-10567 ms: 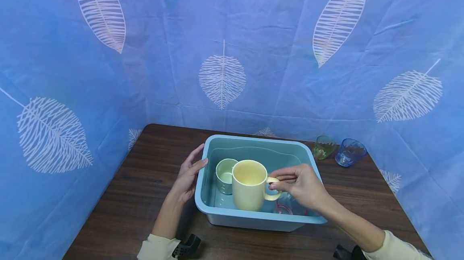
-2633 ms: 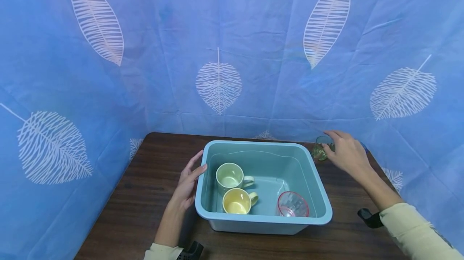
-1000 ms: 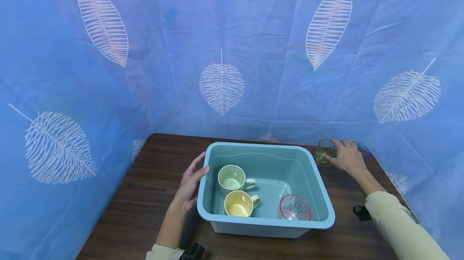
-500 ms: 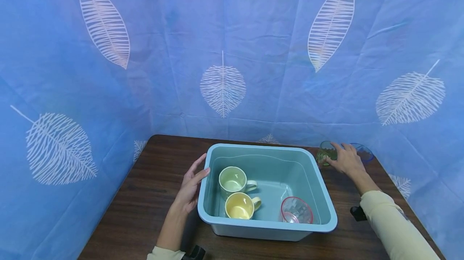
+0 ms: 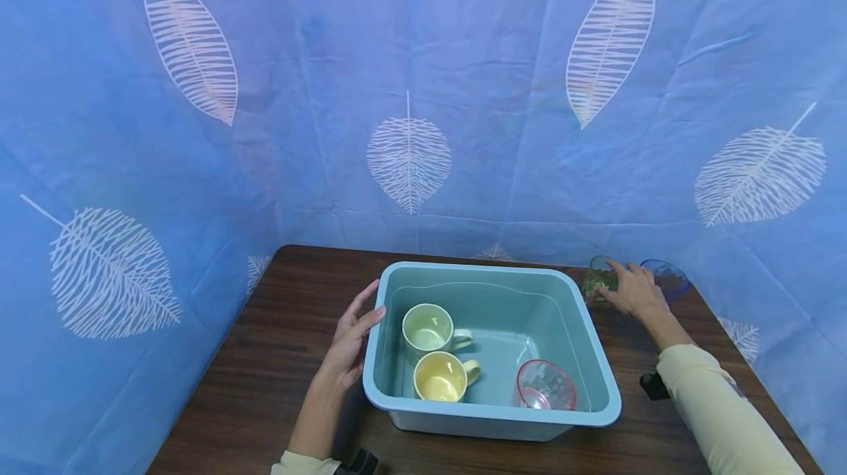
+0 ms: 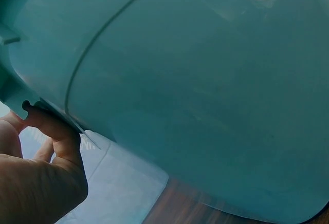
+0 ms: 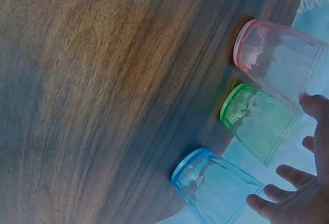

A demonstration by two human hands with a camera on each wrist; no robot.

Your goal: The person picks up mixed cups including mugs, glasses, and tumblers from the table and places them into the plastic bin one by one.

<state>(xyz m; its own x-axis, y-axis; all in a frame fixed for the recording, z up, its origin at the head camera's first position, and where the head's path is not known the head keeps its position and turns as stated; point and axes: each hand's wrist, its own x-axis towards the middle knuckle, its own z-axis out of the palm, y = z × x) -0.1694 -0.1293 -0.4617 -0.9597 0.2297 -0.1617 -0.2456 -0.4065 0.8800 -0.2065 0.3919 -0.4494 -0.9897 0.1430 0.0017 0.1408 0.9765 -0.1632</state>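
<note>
My left hand (image 5: 347,335) holds the left rim of a light blue plastic tub (image 5: 492,423), thumb at the rim and fingers along the outside. Inside stand a pale green mug (image 5: 423,328), a yellow mug (image 5: 440,379) and a clear glass with a pink rim (image 5: 545,387). At the table's far right, my right hand (image 5: 637,291) is among the glasses with its fingers spread. In the right wrist view, its thumb is at the rim of a pink glass (image 7: 277,59). A green glass (image 7: 259,124) stands in the middle, and fingertips are near the rim of a blue glass (image 7: 218,188).
A dark wooden table (image 5: 265,343) lies under the tub. Blue cloth (image 5: 490,93) printed with white leaves hangs behind and at both sides. The glasses stand close to the table's far edge.
Earlier my right hand held the yellow mug by its handle over the tub; the mug now stands inside. That hand has moved to the glasses at the right. My left hand stays at the rim.
</note>
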